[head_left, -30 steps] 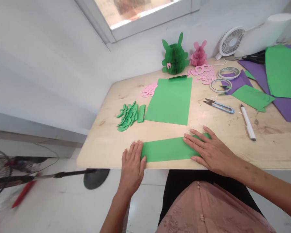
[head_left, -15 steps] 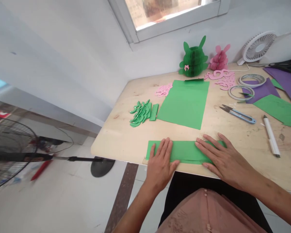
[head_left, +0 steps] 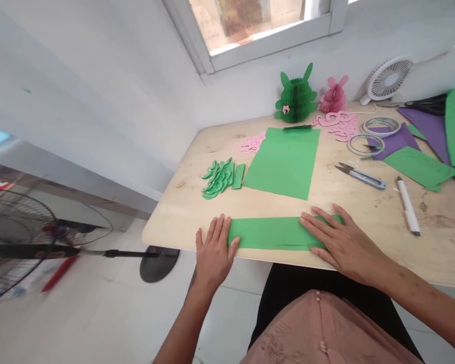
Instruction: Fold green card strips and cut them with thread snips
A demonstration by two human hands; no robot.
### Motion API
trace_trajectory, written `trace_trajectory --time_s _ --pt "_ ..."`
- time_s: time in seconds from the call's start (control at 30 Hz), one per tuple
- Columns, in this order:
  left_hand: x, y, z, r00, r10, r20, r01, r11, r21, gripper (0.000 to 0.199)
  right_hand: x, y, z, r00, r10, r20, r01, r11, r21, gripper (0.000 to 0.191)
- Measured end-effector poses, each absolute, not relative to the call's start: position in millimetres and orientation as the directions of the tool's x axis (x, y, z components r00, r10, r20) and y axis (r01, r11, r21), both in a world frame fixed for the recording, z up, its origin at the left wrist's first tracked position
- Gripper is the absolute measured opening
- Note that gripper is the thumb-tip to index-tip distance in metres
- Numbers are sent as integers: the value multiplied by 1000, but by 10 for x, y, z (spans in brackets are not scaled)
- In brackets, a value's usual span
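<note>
A long strip of folded green paper (head_left: pixel 267 233) lies along the table's front edge. My left hand (head_left: pixel 213 248) is flat at the strip's left end, fingers stretched out, the thumb at the paper's edge. Over the strip's right end my right hand (head_left: pixel 335 242) lies open with its fingers spread, hiding part of the paper. Behind the strip is a larger green sheet (head_left: pixel 284 164). Left of that sheet sit a small green rectangle (head_left: pixel 238 176) and a heap of curved green cutouts (head_left: pixel 218 179).
Thread snips (head_left: pixel 362 177), a white marker (head_left: pixel 408 207) and tape rolls (head_left: pixel 366 144) lie to the right. Green (head_left: pixel 297 101) and pink (head_left: pixel 333 96) paper figures stand at the wall beside a small white fan (head_left: pixel 389 80). A floor fan (head_left: pixel 15 247) stands left of the table.
My left hand has slid left along the strip to its end. My right hand stays on the right end. The view has shifted slightly.
</note>
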State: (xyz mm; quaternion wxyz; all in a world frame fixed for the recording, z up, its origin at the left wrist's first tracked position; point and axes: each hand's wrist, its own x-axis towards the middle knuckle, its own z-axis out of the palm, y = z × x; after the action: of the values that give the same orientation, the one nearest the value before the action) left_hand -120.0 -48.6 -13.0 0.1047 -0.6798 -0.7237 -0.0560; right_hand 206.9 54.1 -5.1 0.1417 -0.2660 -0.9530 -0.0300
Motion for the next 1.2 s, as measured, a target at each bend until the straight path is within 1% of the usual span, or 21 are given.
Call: trace_trajectory --time_s 0.1,0.17,0.2,0.23,0.33,0.37,0.43,0.63,0.87,1.07,1.2 --pt "-1171 -531 -111 -145 929 339 987 161 -20 52 2062 532 -54 -812 500 301 515 857 -33 60" --pt "-1033 -527 -79 -157 902 403 986 166 11 54 2058 527 -50 -813 499 302 511 858 -42 59" --pt "-922 -509 -59 -107 909 402 994 112 12 55 2057 524 -48 -812 501 299 512 858 -47 58" --pt "-790 -482 -39 -21 926 378 1000 21 3 55 2056 521 -45 -809 507 297 517 855 -50 57" --pt "-361 -359 9 272 927 259 961 -276 -24 55 2052 511 -36 -795 528 298 534 843 -67 54" --pt "-241 -314 18 319 917 238 946 -323 -25 55 2051 508 -32 -792 533 299 537 840 -74 54" --pt "-78 -236 21 359 909 214 932 -363 -22 54 2047 500 -24 -789 537 297 539 838 -84 53" --pt "-26 -165 -24 372 908 191 926 -376 -18 55 2034 500 -5 -792 550 264 548 832 -89 54" --pt "-41 -170 -41 377 907 188 924 -382 -15 56 1964 503 46 -802 535 265 513 844 -155 58" --pt "-65 -160 -44 404 901 157 914 -404 -34 59 2033 524 78 -816 537 213 515 844 -152 57" --pt "-75 -154 -43 405 900 161 913 -407 -23 60 2196 541 81 -809 558 182 541 830 -138 54"
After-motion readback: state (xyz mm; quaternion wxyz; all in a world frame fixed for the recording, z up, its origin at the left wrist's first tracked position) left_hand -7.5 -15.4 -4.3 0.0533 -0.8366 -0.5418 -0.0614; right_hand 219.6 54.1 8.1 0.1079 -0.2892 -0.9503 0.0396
